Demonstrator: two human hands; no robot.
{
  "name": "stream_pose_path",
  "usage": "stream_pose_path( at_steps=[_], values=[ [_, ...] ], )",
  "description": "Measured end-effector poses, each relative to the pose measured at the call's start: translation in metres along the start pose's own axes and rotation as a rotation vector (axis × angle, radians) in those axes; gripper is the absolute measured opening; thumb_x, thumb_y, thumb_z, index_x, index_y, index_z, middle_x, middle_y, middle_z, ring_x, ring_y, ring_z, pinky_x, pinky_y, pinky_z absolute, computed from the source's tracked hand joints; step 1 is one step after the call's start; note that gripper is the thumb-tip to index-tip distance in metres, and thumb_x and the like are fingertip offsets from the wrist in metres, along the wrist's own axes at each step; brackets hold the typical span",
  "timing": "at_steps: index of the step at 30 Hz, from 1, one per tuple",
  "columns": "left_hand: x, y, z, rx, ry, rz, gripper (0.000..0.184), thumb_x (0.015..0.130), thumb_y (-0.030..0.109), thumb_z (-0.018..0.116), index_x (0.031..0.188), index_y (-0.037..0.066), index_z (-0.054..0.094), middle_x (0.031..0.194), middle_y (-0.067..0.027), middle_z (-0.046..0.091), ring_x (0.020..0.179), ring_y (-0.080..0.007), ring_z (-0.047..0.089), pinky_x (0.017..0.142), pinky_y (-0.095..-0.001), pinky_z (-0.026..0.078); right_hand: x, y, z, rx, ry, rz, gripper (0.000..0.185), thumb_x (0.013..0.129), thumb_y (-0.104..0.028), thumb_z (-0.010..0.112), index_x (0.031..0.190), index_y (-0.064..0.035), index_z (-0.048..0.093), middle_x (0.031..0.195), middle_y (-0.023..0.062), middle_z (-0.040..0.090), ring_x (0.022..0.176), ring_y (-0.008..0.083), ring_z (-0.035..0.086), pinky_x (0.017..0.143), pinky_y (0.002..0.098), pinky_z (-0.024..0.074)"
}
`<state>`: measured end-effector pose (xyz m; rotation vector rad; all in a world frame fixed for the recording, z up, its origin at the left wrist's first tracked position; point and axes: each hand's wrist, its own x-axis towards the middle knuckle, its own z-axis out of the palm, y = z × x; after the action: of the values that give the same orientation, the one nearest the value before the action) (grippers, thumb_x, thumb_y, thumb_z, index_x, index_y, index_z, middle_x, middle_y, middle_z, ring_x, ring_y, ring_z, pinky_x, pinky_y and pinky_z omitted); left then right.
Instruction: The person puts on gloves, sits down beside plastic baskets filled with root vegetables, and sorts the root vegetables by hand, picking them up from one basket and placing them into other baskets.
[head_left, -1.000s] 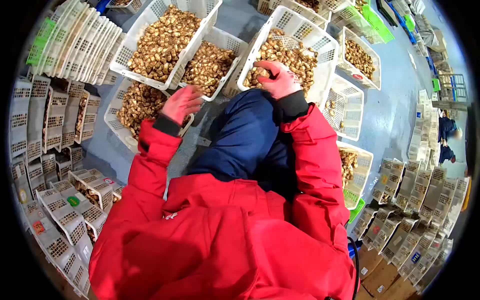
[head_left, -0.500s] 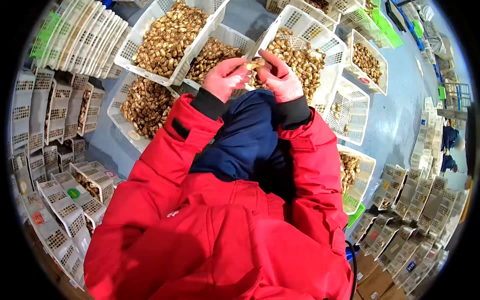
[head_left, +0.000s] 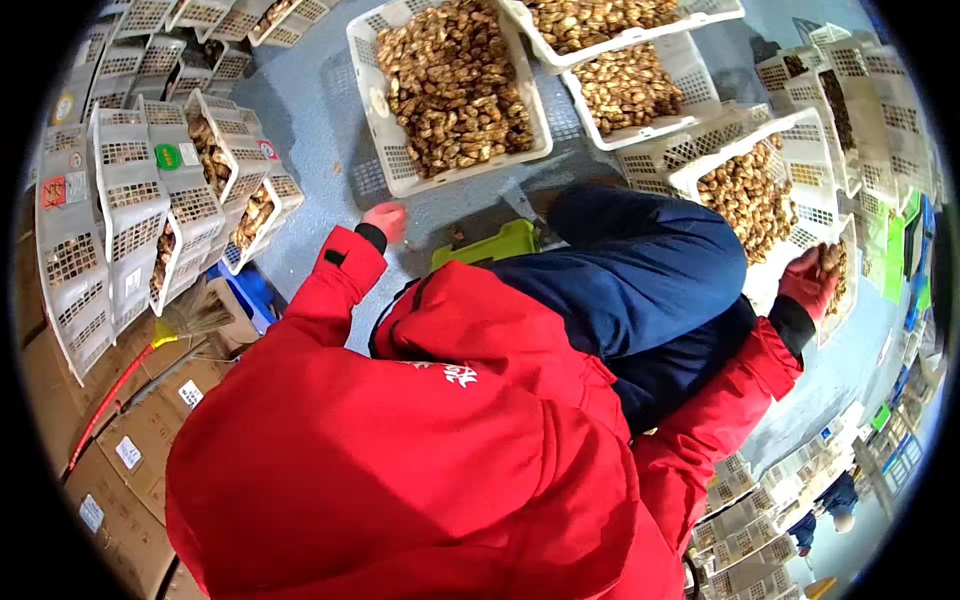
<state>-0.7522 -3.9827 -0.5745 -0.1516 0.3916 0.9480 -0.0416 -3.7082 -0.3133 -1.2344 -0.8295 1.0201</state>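
Observation:
My right hand (head_left: 808, 284), in a pinkish glove, is at the right with its fingers closed round a brown knobbly piece (head_left: 831, 257), like those in the crates; its exact kind cannot be told. Close by is a white crate (head_left: 808, 140) partly filled with golden-brown pieces (head_left: 748, 200). My left hand (head_left: 387, 221) is low at the left, above the floor and smeared by motion. Whether its fingers hold anything is hidden. Beyond it lies a white crate (head_left: 374, 110) heaped with brown pieces (head_left: 450, 85).
More filled white crates (head_left: 688, 60) stand ahead. A green plastic object (head_left: 490, 244) is beside my legs. Stacked crates (head_left: 135, 200), cardboard boxes (head_left: 130, 450) and a red-handled broom (head_left: 112, 405) are at the left. Another person (head_left: 835, 500) is far off at lower right.
My hands have parted from one piece held between them: the left has gone down to the left, the right out to the right. My view and body have turned left.

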Motion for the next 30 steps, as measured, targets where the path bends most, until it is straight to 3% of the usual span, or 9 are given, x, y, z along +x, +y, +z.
stream_pose_path(
  at_steps=[2,4,7,12,17,19,22,28,30],
  values=[
    [-0.025,0.000,-0.026,0.219,0.366,0.091,0.025,0.084,0.022,0.046,0.103,0.007,0.053,0.076,-0.0091,0.054,0.062,-0.0190,0.051,0.051,-0.0290,0.039,0.016,0.011,-0.044,-0.684,-0.022,-0.199,0.033,0.090,-0.021,0.044,0.118,-0.0046,0.051,0.120,0.0059,0.055,0.115,0.0164,0.047,0.098,0.0344,0.0323],
    [-0.034,0.001,-0.027,0.403,0.561,0.140,0.027,0.084,0.021,0.048,0.107,0.009,0.053,0.086,-0.0087,0.058,0.070,-0.0201,0.055,0.057,-0.0327,0.043,0.014,-0.002,-0.055,-0.283,0.097,-0.009,0.029,0.090,-0.021,0.043,0.113,-0.0062,0.054,0.120,0.0049,0.055,0.113,0.0160,0.048,0.096,0.0330,0.0332],
    [0.001,0.008,0.026,0.617,1.063,0.236,0.019,0.081,0.012,0.057,0.100,0.011,0.057,0.079,-0.0026,0.059,0.059,-0.0148,0.053,0.047,-0.0285,0.041,0.012,-0.007,-0.098,-0.409,0.138,-0.003,0.027,0.090,-0.022,0.045,0.108,-0.0048,0.056,0.111,0.0057,0.059,0.105,0.0183,0.052,0.088,0.0320,0.0375],
    [0.058,0.032,0.037,0.736,1.011,0.267,0.031,0.082,0.014,0.056,0.113,0.010,0.053,0.088,-0.0028,0.061,0.070,-0.0138,0.057,0.052,-0.0292,0.044,0.003,-0.006,-0.154,-1.601,0.001,-0.115,0.029,0.089,-0.022,0.047,0.109,-0.0019,0.054,0.107,0.0068,0.061,0.102,0.0210,0.053,0.086,0.0313,0.0386],
    [0.136,0.062,0.007,1.264,1.093,0.456,0.065,0.072,0.032,0.071,0.119,-0.005,0.044,0.111,-0.0163,0.056,0.096,-0.0237,0.056,0.080,-0.0309,0.046,0.002,0.004,-0.164,-0.644,0.168,-0.059,0.031,0.089,-0.022,0.048,0.110,-0.0013,0.055,0.109,0.0090,0.060,0.107,0.0210,0.052,0.089,0.0316,0.0379],
    [0.168,0.068,0.001,1.577,1.295,0.470,0.068,0.066,0.045,0.070,0.117,0.003,0.050,0.110,-0.0176,0.057,0.100,-0.0295,0.056,0.086,-0.0375,0.044,-0.001,0.004,-0.154,-1.664,0.040,-0.191,0.030,0.088,-0.021,0.049,0.110,-0.0011,0.055,0.110,0.0097,0.060,0.108,0.0211,0.052,0.090,0.0323,0.0381],
    [0.191,0.079,0.043,1.739,1.492,-0.001,0.071,0.066,0.045,0.071,0.119,0.005,0.046,0.116,-0.0187,0.053,0.105,-0.0340,0.052,0.089,-0.0403,0.042,0.003,-0.001,-0.140,-0.902,0.141,0.049,0.029,0.088,-0.019,0.049,0.110,-0.0008,0.055,0.110,0.0104,0.060,0.108,0.0218,0.052,0.090,0.0335,0.0381],
    [0.187,0.090,-0.022,1.697,1.323,0.168,0.063,0.070,0.037,0.069,0.120,0.006,0.047,0.104,-0.0160,0.060,0.099,-0.0272,0.057,0.084,-0.0373,0.046,-0.002,0.000,-0.132,-1.250,0.060,0.001,0.030,0.088,-0.019,0.049,0.111,-0.0006,0.055,0.109,0.0109,0.060,0.105,0.0220,0.052,0.089,0.0337,0.0380],
    [0.162,0.092,-0.013,1.060,1.055,0.418,0.056,0.077,0.023,0.066,0.124,0.003,0.042,0.100,-0.0135,0.061,0.097,-0.0268,0.058,0.079,-0.0409,0.047,-0.005,-0.002,-0.121,-1.451,0.073,-0.085,0.029,0.089,-0.019,0.048,0.110,-0.0005,0.055,0.108,0.0107,0.060,0.105,0.0214,0.053,0.089,0.0330,0.0379]
  ],
)
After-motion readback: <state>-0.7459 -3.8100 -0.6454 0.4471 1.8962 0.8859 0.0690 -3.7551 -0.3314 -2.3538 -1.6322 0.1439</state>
